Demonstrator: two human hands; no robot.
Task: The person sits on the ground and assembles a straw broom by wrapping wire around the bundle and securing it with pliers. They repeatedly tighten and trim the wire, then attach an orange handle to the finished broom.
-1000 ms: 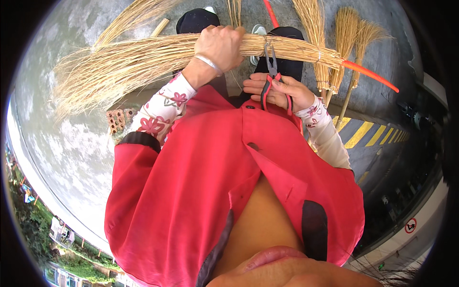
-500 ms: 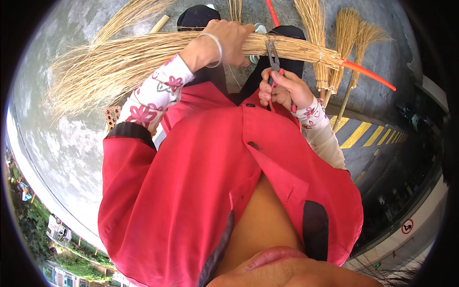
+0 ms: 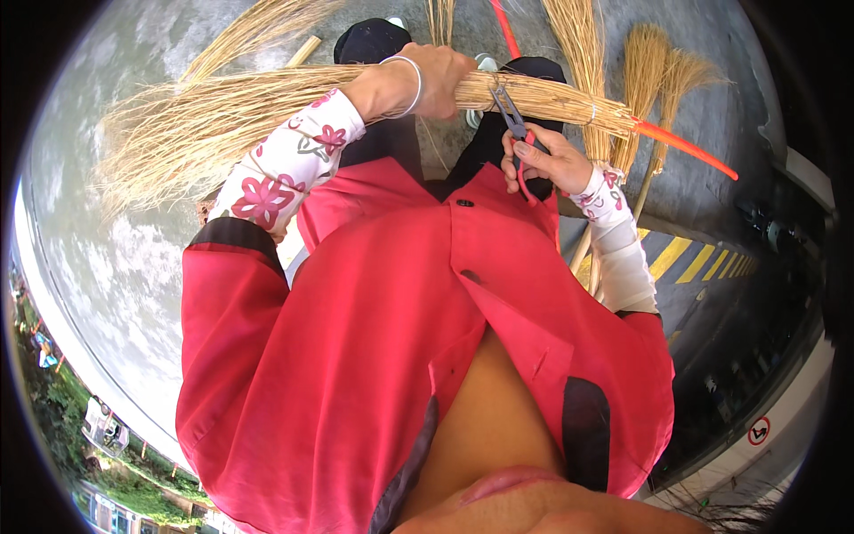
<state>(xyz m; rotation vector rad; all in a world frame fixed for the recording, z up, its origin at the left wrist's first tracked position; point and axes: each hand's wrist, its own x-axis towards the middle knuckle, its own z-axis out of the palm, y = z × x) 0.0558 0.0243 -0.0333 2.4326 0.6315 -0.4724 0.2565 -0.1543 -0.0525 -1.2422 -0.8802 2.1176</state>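
A straw broom [image 3: 240, 120] with a red handle [image 3: 685, 149] lies across my knees, its bristles fanning out to the left. My left hand [image 3: 436, 80] is closed over the top of the bundle near its middle. My right hand [image 3: 550, 162] grips a pair of pliers [image 3: 509, 114] with grey jaws and red handles. The jaws meet the straw just right of my left hand, where a thin wire seems to go round the bundle. Whether they pinch the wire is too small to tell. Another binding [image 3: 593, 110] circles the straw nearer the handle.
Several other straw brooms [image 3: 645, 67] lie on the grey floor beyond my knees and to the right. One more straw bundle [image 3: 253, 36] lies at the far left. Yellow and dark stripes [image 3: 698, 258] mark the floor at right. A brick [image 3: 205, 210] shows partly behind my left sleeve.
My right hand has shifted slightly right, and the pliers are more tilted with their handles further apart. The broom's bristle end has moved a little to the right. My left hand keeps its grip.
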